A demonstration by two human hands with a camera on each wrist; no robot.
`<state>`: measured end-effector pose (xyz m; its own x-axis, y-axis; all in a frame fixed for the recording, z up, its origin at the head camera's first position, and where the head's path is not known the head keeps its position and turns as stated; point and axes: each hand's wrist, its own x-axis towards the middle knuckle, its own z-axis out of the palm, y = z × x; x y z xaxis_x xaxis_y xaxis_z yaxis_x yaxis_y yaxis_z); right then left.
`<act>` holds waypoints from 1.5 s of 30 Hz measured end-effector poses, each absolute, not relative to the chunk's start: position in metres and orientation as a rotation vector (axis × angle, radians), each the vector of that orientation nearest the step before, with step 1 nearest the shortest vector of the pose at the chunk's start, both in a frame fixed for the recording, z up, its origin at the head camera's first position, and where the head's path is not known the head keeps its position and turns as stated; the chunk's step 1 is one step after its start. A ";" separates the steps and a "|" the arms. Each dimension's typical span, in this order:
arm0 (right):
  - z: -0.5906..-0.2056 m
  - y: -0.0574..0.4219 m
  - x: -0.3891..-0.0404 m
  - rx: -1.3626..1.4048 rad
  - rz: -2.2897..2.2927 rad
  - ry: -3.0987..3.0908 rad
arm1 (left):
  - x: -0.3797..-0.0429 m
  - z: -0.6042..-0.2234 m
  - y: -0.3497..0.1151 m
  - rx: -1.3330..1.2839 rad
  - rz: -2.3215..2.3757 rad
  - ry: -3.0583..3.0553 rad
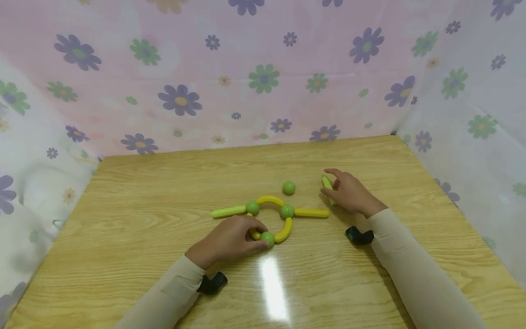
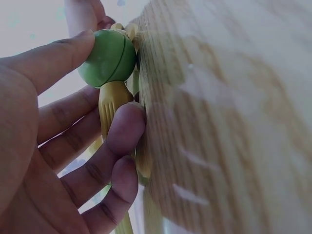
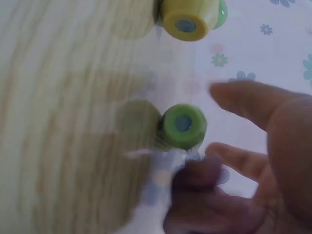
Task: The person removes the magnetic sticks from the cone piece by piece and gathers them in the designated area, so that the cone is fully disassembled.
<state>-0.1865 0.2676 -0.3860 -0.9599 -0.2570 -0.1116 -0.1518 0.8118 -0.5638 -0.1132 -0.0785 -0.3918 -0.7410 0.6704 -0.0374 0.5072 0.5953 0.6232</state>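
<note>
Nearest to you, your left hand (image 1: 230,237) pinches the front green ball (image 1: 267,238) between thumb and fingers. Press this ball lightly, because a strong push could separate the curved yellow pieces (image 1: 283,232) of the ring. Farther, the straight yellow stick (image 1: 311,213) points to the right from the ring; take care not to brush it. Next, your right hand (image 1: 351,193) is at the loose green stick (image 1: 327,183), which lies on the desk (image 1: 164,178) to the right of the ring. This grip is half spread and seems to hold nothing; whether a finger touches the stick, I cannot tell. It is better to take the stick at its middle, leaving its ends free. Mind also the loose green ball (image 1: 289,187) behind the ring, which could roll.
</note>
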 end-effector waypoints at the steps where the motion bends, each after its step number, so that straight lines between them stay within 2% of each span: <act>1: -0.384 0.267 -0.185 -0.313 -0.854 2.847 | -0.113 -0.392 -0.078 0.959 0.876 2.557; 5: -0.372 0.257 -0.178 -0.366 -0.917 2.964 | -0.117 -0.388 -0.077 0.946 0.873 2.581; 9: -0.360 0.240 -0.168 -0.571 -0.935 2.967 | -0.121 -0.382 -0.076 0.991 0.799 2.677; 16: -0.359 0.217 -0.150 -0.787 -0.708 2.876 | -0.120 -0.376 -0.061 1.000 0.717 2.951; 26: -0.372 0.212 -0.141 -0.792 -0.495 2.885 | -0.122 -0.376 -0.029 0.983 0.584 3.043; 35: -0.383 0.207 -0.131 -0.922 -0.495 2.866 | -0.116 -0.384 -0.026 1.012 0.471 2.965; 45: -0.389 0.204 -0.129 -0.888 -0.555 2.815 | -0.112 -0.389 -0.029 0.996 0.571 2.972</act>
